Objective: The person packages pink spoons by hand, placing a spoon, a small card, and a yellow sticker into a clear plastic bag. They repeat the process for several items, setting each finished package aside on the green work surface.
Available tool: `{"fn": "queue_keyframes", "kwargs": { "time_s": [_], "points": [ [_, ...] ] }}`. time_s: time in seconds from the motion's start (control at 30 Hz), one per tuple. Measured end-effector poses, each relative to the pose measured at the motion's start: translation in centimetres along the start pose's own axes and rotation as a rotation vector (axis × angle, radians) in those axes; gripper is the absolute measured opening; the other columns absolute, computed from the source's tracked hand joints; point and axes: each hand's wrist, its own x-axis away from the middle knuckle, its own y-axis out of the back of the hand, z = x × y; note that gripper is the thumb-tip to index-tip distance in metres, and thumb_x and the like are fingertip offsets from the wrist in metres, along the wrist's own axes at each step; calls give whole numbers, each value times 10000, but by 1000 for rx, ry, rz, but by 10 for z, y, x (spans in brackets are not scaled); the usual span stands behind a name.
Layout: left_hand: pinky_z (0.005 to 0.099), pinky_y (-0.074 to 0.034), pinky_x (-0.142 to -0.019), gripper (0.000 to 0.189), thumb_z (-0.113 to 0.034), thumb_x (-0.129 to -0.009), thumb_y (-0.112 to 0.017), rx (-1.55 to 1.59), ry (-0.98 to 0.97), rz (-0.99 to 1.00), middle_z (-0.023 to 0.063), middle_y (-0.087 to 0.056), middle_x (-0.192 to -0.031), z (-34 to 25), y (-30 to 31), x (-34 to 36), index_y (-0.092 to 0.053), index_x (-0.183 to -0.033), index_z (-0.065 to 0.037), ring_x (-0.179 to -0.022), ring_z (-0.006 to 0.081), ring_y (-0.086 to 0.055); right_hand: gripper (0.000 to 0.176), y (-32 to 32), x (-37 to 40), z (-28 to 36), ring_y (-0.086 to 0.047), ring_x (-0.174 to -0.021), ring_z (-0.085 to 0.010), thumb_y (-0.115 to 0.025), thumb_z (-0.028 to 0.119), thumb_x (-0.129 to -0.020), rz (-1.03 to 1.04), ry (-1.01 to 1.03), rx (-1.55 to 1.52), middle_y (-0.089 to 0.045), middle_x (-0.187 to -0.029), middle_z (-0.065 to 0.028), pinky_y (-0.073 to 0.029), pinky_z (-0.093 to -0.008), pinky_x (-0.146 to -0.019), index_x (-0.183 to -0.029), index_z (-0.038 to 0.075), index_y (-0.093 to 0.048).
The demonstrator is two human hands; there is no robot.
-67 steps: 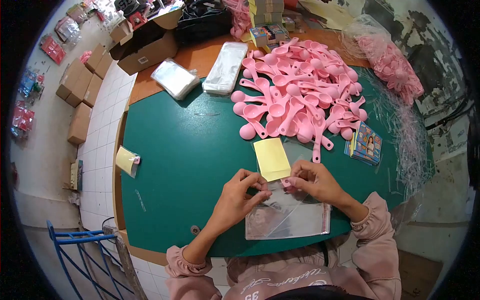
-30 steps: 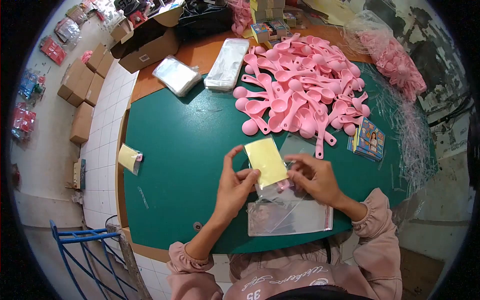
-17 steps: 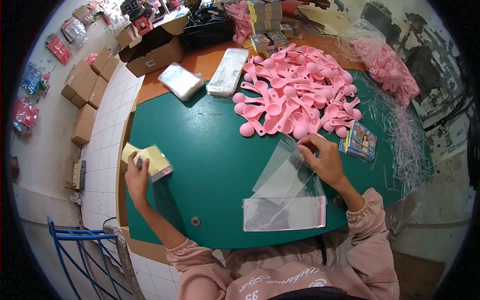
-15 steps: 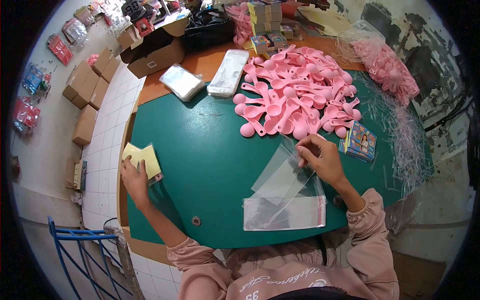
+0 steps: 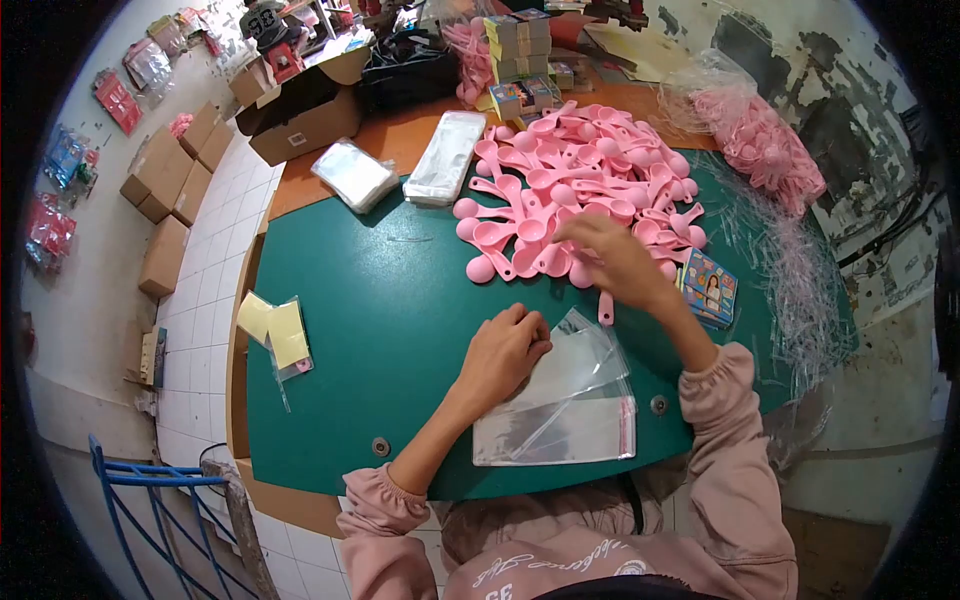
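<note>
My left hand (image 5: pixel 505 352) is closed, its curled fingers at the upper left edge of a clear plastic bag (image 5: pixel 590 350). That bag fans over more clear bags (image 5: pixel 590 430) lying flat near the table's front edge. My right hand (image 5: pixel 625 265) reaches over the near edge of a heap of pink measuring spoons (image 5: pixel 530 230), slightly blurred. A pink spoon handle (image 5: pixel 606 308) sticks out below its palm; whether my fingers grip it is hidden. At the table's left lie filled clear packets with pale yellow cards (image 5: pixel 290 335), a bit of pink showing at the lower end.
Small printed cards (image 5: pixel 710 285) are stacked right of the heap. Two stacks of clear bags (image 5: pixel 355 175) (image 5: pixel 445 160) lie at the back. A sack of pink spoons (image 5: pixel 755 140) and plastic scraps (image 5: pixel 800 290) cover the right side. An open carton (image 5: pixel 305 115) stands back left.
My left hand has left the yellow-card packets and moved right to the clear bags. My right hand has moved from the bags up to the spoons. A spoon handle now shows beneath it.
</note>
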Motion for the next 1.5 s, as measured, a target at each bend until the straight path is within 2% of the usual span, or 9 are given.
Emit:
{"fn": "queue_keyframes", "kwargs": {
  "time_s": [0.07,0.23,0.37,0.43,0.87,1.03,1.17,1.23,1.5],
  "points": [
    [370,-435,-673,265,-178,-727,-671,18,-61,-111,120,-496,-868,-4,-2,0,-534,-918,-52,-783,293,-530,112,-29,-8,-2,-520,-946,-260,-549,85,-781,117,282,-15,-574,-989,-53,-416,-361,-808,-885,103,-587],
    [366,-428,-647,238,-155,-740,-652,-11,-203,-244,102,-501,-819,-15,-9,2,-553,-927,-47,-731,282,-527,159,-31,2,4,-529,-919,-242,-559,50,-724,144,330,298,-560,-946,-47,-431,-342,-797,-878,82,-581],
    [359,-400,-674,254,-188,-728,-669,64,-110,-134,95,-496,-828,-13,-6,5,-568,-927,-67,-787,269,-505,192,1,12,15,-576,-810,-188,-577,23,-705,-239,261,43,-591,-884,-50,-477,-304,-664,-894,53,-571],
    [354,-391,-681,247,-192,-725,-673,-62,-113,-228,90,-497,-819,-15,-4,5,-571,-917,-76,-796,261,-501,108,13,18,15,-564,-802,-117,-551,55,-820,-215,-267,-722,-602,-925,-34,-475,-268,-668,-925,38,-568],
    [274,-493,-679,165,-61,-798,-605,474,3,-130,104,-616,-857,-5,7,-3,-554,-948,-17,-749,181,-618,140,15,38,1,-526,-751,-87,-420,129,-929,-340,-261,-1001,-580,-926,-66,-458,-239,-709,-992,25,-490],
    [252,-479,-701,154,-35,-802,-585,645,69,-128,82,-621,-851,12,-6,-5,-518,-937,-8,-769,129,-592,127,15,40,-3,-512,-744,-94,-435,117,-911,-142,-313,-1651,-540,-903,-59,-434,-224,-710,-1010,39,-450],
    [240,-441,-746,166,-45,-828,-560,994,60,-26,80,-615,-865,22,0,-7,-416,-910,-33,-801,97,-542,125,11,43,-9,-519,-743,-86,-444,122,-904,-85,-119,-1592,-523,-937,-62,-429,-207,-698,-992,38,-470],
    [233,-424,-736,197,-58,-842,-554,1179,138,6,67,-614,-863,14,10,-6,-394,-953,-75,-788,108,-549,152,13,45,-7,-528,-762,-83,-454,109,-904,-65,-351,-1215,-519,-964,-60,-432,-194,-691,-1020,21,-499],
    [191,-428,-626,389,-86,-817,-613,1075,312,-96,39,-640,-819,9,18,-6,-429,-1160,-75,-770,87,-594,279,16,42,16,-523,-841,-76,-491,102,-900,-219,-318,-963,-536,-978,-40,-447,-204,-729,-1158,-4,-499]
  ]
}}
